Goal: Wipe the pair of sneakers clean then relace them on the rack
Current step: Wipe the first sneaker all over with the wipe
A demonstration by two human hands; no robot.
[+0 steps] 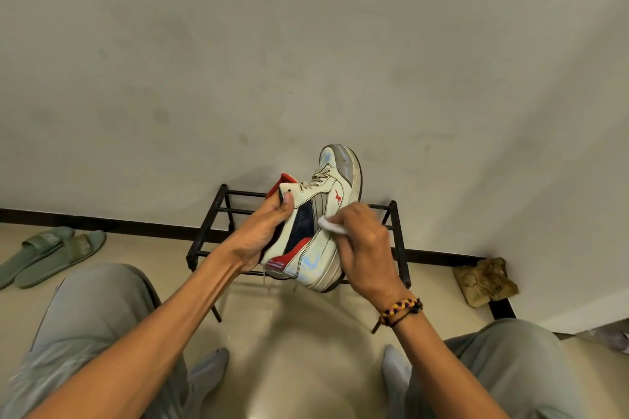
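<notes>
A white sneaker (328,201) with red, navy and grey panels is held up in front of the black metal rack (398,241), toe pointing away and up, laces still threaded. My left hand (262,235) grips its heel collar, thumb on the side. My right hand (366,245) holds a small white wipe (332,225) pressed against the sneaker's side near the midsole. The second sneaker of the pair is not in view.
The rack stands against a pale wall with a dark skirting. A pair of green slides (51,253) lies on the floor at the left. A crumpled brown paper bag (485,281) sits in the right corner. My knees in grey trousers frame the bottom.
</notes>
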